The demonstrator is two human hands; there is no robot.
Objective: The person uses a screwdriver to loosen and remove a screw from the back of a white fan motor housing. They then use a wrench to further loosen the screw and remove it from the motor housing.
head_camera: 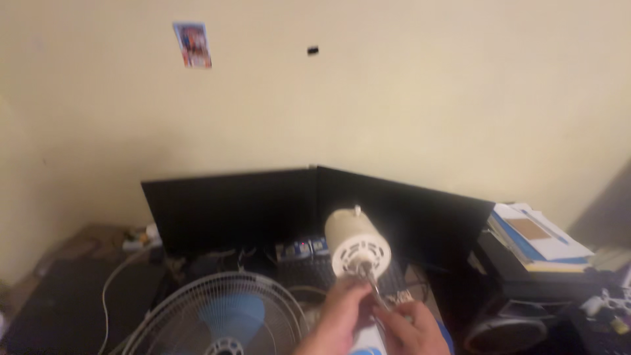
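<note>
Watching the feed: two dark monitors are standing along the wall, the white fan grille is lying below-left. The cream fan motor is sitting mid-frame, left hand gripping beneath it, right hand pinching its metal shaft.

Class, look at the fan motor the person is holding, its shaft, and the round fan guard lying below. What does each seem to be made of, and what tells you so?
Fan motor: cream moulded plastic, it seems, smooth and matt, with vent slots cut in its face.
Shaft: probably bare metal, thin and greyish, though blurred.
Fan guard: thin white ribs, coated wire or plastic; the look leaves it open. The blade behind looks like pale blue plastic.
</note>
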